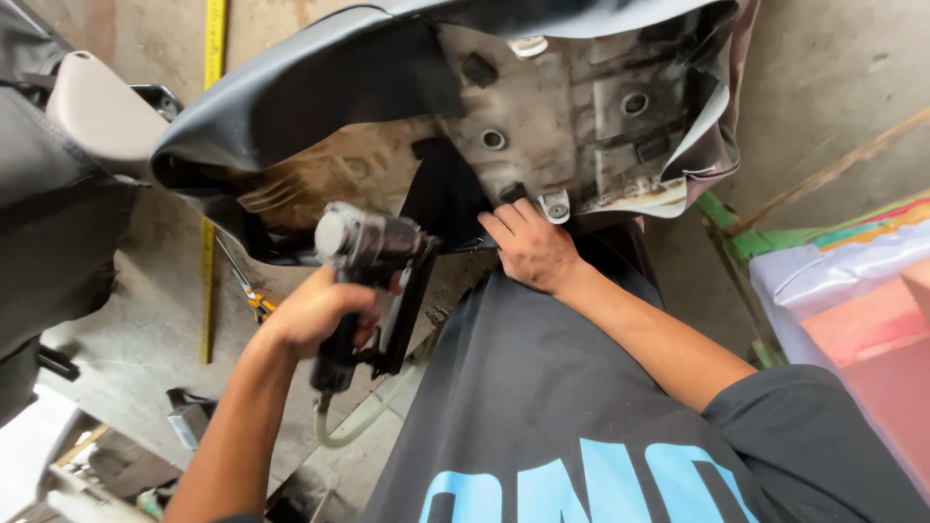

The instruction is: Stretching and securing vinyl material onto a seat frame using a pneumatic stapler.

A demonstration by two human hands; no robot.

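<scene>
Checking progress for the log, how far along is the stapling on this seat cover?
Done: the black cover already wraps the far side of the upturned seat base. In hand: the left hand holds the air stapler; the right hand presses the cover at the near edge. Left: loose cover at the right end.

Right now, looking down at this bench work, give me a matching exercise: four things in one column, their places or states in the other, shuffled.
Things:
1. left hand
2. right hand
3. yellow measuring tape
4. pale hose

Places or states:
A. lying on the concrete floor
B. hanging from the tool's grip
C. pressing the black cover at the seat's edge
D. gripping the pneumatic stapler

Pairs: 1-D, 2-C, 3-A, 4-B
</scene>
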